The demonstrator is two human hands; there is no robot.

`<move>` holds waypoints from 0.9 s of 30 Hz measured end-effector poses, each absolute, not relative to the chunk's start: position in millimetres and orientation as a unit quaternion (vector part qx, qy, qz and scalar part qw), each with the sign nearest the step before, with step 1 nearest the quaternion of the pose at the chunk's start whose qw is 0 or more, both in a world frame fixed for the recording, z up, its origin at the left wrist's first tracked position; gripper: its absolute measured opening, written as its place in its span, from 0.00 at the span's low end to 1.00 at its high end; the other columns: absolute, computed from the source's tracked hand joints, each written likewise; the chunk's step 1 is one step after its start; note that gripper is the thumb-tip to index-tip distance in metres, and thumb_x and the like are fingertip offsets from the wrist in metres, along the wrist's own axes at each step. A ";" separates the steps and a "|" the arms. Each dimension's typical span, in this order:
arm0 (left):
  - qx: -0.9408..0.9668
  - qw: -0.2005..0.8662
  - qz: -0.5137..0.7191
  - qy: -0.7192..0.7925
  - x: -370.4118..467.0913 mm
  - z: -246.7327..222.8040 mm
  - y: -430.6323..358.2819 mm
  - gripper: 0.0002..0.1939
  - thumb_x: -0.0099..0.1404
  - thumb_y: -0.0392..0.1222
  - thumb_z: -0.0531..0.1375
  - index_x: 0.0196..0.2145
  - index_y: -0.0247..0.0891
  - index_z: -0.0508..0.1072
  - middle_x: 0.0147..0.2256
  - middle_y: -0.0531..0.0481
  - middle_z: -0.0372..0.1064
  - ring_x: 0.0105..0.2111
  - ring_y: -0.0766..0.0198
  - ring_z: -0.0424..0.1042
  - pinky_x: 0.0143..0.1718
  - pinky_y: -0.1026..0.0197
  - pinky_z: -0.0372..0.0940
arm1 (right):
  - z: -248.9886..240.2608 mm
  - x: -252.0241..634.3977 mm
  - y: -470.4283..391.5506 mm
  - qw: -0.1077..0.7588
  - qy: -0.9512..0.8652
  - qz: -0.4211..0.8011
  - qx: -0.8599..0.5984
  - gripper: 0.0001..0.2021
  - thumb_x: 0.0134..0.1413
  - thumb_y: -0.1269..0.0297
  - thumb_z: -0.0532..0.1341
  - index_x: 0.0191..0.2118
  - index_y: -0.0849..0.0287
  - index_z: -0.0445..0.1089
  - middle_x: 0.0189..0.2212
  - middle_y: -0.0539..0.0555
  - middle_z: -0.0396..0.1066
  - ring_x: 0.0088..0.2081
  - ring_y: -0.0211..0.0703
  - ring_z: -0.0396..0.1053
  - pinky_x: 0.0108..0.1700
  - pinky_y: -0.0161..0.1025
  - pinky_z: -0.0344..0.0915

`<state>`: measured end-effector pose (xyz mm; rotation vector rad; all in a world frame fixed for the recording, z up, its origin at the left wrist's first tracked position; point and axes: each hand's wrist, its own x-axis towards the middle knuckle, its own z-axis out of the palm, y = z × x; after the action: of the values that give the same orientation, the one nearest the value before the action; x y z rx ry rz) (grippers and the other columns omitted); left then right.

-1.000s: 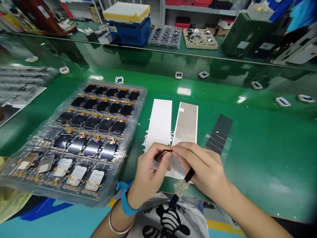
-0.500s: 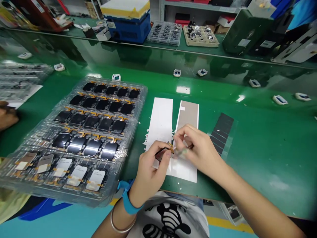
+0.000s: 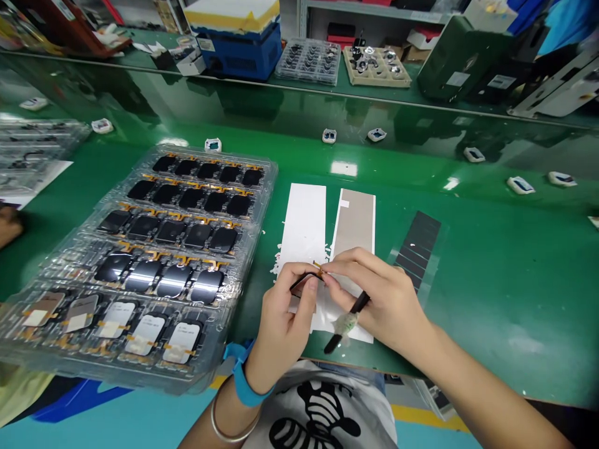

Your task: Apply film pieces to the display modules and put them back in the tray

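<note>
Between the thumb and fingers of my left hand [image 3: 291,305] is a small display module [image 3: 304,282], tilted, with a dark edge and an orange flex cable [image 3: 317,266] at its top. The fingertips of my right hand [image 3: 369,287] pinch at that cable end. Tucked in the same hand is a slim black tool [image 3: 345,324], its middle wrapped in something whitish-green, its lower end pointing down toward me; its exact kind is unclear. Under both hands lie a white backing sheet [image 3: 306,218] and a grey-beige sheet [image 3: 358,221] with white edges.
Left of my hands stands a clear plastic tray [image 3: 262,206] holding rows of display modules. A strip of black adhesive pieces [image 3: 418,243] lies to the right. Several small white cases [image 3: 329,136] line the back. Another person's hand [image 3: 8,226] is at the far left.
My right hand has turned, so the black tool now shows clearly, pointing downward. Its fingertips have come up against the module's cable. The left hand has barely moved.
</note>
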<state>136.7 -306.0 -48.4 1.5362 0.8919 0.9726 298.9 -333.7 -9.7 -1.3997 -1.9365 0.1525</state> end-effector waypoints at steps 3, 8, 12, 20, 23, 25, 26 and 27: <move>0.648 0.522 0.408 0.376 137.3 -48.5 -305.8 0.05 0.75 0.39 0.54 0.43 0.42 0.69 0.30 0.54 0.64 0.31 0.68 0.68 0.30 0.68 0.62 | -15.0 297.7 -327.8 0.372 -0.739 0.072 -0.557 0.06 0.61 0.74 0.59 0.38 0.60 0.73 0.33 0.52 0.75 0.30 0.34 0.72 0.25 0.30 0.62; 0.602 0.592 0.407 0.350 137.3 -47.6 -307.0 0.06 0.76 0.42 0.53 0.43 0.41 0.68 0.29 0.55 0.67 0.26 0.70 0.64 0.25 0.68 0.58 | -20.6 307.3 -307.6 0.413 -0.612 0.320 -0.594 0.08 0.57 0.65 0.61 0.28 0.59 0.72 0.25 0.49 0.71 0.26 0.34 0.66 0.27 0.32 0.61; 0.553 0.639 0.408 0.347 136.7 -48.4 -308.7 0.05 0.76 0.45 0.53 0.43 0.42 0.64 0.25 0.58 0.62 0.23 0.72 0.61 0.23 0.69 0.55 | -21.3 312.1 -302.1 0.403 -0.494 0.559 -0.530 0.11 0.52 0.56 0.67 0.29 0.59 0.73 0.25 0.50 0.74 0.25 0.36 0.68 0.27 0.35 0.63; 0.557 0.643 0.367 0.376 136.2 -53.1 -309.3 0.09 0.75 0.49 0.53 0.40 0.42 0.60 0.25 0.58 0.58 0.24 0.69 0.57 0.22 0.68 0.51 | -22.5 310.2 -312.2 0.410 -0.462 0.635 -0.464 0.11 0.53 0.55 0.69 0.30 0.59 0.76 0.22 0.48 0.75 0.19 0.31 0.62 0.21 0.31 0.54; 0.560 0.647 0.362 0.369 135.4 -52.2 -309.2 0.08 0.76 0.48 0.52 0.41 0.42 0.59 0.26 0.57 0.59 0.25 0.69 0.59 0.24 0.68 0.53 | -24.7 311.0 -313.4 0.394 -0.488 0.603 -0.492 0.10 0.54 0.56 0.69 0.30 0.59 0.77 0.18 0.46 0.70 0.16 0.28 0.49 0.18 0.32 0.42; 0.559 0.656 0.361 0.356 134.8 -51.6 -309.5 0.07 0.76 0.47 0.51 0.42 0.42 0.59 0.27 0.57 0.60 0.26 0.69 0.60 0.25 0.68 0.54 | -24.0 309.6 -315.0 0.398 -0.505 0.567 -0.515 0.10 0.54 0.58 0.68 0.29 0.59 0.76 0.14 0.43 0.63 0.16 0.28 0.44 0.19 0.33 0.39; 0.557 0.660 0.362 0.351 134.6 -51.4 -309.8 0.06 0.76 0.46 0.51 0.43 0.43 0.59 0.27 0.57 0.61 0.27 0.69 0.60 0.26 0.68 0.55 | -23.1 308.3 -316.2 0.406 -0.514 0.541 -0.527 0.10 0.54 0.59 0.68 0.28 0.59 0.75 0.14 0.43 0.61 0.16 0.28 0.44 0.19 0.33 0.40; 0.555 0.664 0.362 0.347 134.5 -51.2 -310.0 0.06 0.76 0.46 0.52 0.43 0.43 0.59 0.27 0.57 0.61 0.27 0.69 0.60 0.25 0.68 0.55 | -22.0 306.5 -317.8 0.418 -0.523 0.513 -0.538 0.09 0.54 0.60 0.68 0.28 0.59 0.75 0.16 0.43 0.62 0.17 0.28 0.47 0.20 0.34 0.41</move>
<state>134.5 -310.0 -51.2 1.2532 0.7831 0.8171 306.5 -317.8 -22.0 -1.3485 -1.3115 1.2857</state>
